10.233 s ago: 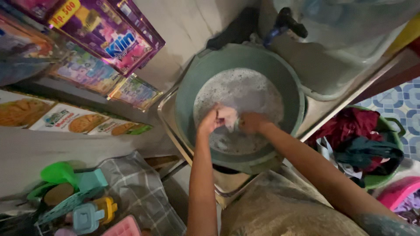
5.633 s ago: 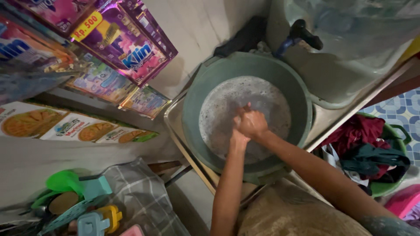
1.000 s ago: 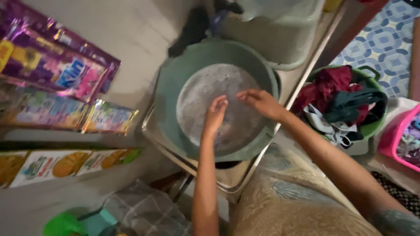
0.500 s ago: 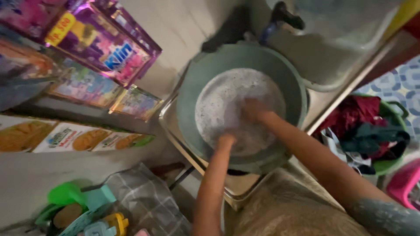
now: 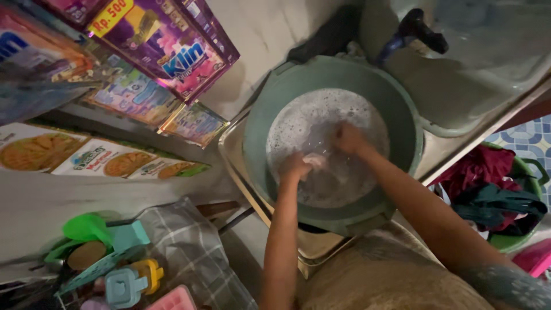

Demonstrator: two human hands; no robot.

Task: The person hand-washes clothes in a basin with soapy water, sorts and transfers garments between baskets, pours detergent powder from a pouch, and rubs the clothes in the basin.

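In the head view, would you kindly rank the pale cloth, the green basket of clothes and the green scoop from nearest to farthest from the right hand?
From the right hand:
1. Pale cloth, in the suds, touching it.
2. Green basket of clothes, far right.
3. Green scoop, lower left.

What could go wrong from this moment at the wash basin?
The green basin sits on a metal stand with its near rim past the edge; hard scrubbing might tip it. Both the left hand and right hand work a small cloth in foamy water, which may splash out.
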